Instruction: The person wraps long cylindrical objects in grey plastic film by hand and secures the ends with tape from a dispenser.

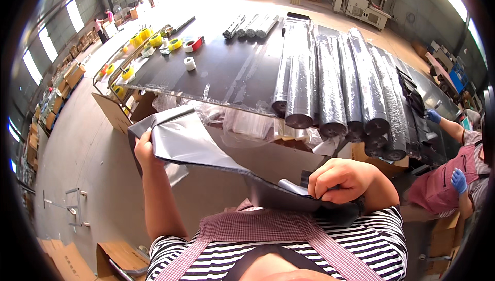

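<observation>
A pliable sheet (pixel 191 139), black on one side and shiny silver-grey on the other, stretches between my two hands in front of my chest. My left hand (pixel 145 149) is closed on its left end, where the silver side faces up. At the other end my right hand (pixel 337 180) has its fingers curled round the sheet's edge, and a bit of the silver side curls up beside them. The middle of the sheet sags and shows black. Beyond it, long black rolls wrapped in clear film (pixel 301 90) lie side by side on the dark table (pixel 221 67).
Yellow tape rolls (pixel 175 44), a red tape dispenser (pixel 194 44) and a small white roll (pixel 189 63) are on the table's left. Shorter wrapped rolls (pixel 251 25) lie farther back. A co-worker in blue gloves (pixel 459 180) stands at right. Cardboard boxes (pixel 121 257) are at lower left.
</observation>
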Motion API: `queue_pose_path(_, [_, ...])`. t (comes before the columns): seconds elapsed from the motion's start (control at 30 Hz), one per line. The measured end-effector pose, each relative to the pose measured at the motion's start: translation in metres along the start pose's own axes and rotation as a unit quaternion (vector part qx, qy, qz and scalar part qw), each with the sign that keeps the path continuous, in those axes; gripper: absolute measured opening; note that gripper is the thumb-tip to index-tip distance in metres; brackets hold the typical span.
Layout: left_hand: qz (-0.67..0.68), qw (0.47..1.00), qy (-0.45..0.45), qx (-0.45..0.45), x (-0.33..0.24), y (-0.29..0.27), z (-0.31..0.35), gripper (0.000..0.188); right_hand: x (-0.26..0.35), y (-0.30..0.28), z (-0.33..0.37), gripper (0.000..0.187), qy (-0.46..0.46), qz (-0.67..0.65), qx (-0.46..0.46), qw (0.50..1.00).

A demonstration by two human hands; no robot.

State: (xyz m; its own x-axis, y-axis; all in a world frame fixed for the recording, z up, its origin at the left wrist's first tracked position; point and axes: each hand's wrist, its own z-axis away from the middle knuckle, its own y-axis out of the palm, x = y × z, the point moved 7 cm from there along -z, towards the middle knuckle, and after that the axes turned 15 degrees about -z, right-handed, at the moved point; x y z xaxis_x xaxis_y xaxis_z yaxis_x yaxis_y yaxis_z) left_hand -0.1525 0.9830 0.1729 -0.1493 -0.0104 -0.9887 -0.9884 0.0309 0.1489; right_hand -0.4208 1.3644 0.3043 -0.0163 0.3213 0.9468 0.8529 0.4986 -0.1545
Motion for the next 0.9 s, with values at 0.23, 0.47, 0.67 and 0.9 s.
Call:
queue_pose_path(0.23, [-0.105,0.983,0.087,0.123,-0.012,0.108,-0.151,0.020,-0.032,-0.107,-0.037,0.002,-0.027,0.001,-0.040,0.999])
queue_pose_path(0.47, [-0.076,0.948,0.045,0.305,-0.042,0.365,-0.310,0.034,-0.031,-0.223,-0.083,0.002,-0.008,0.102,-0.167,0.981])
queue_pose_path(0.67, [-0.131,0.851,0.240,0.448,-0.110,0.606,-0.380,0.043,-0.057,-0.289,-0.151,0.010,0.117,0.402,-0.303,0.856])
queue_pose_path(0.9, [-0.047,0.770,0.386,0.506,-0.040,0.744,-0.458,0.049,-0.139,-0.358,-0.244,0.011,0.266,0.552,-0.363,0.702])
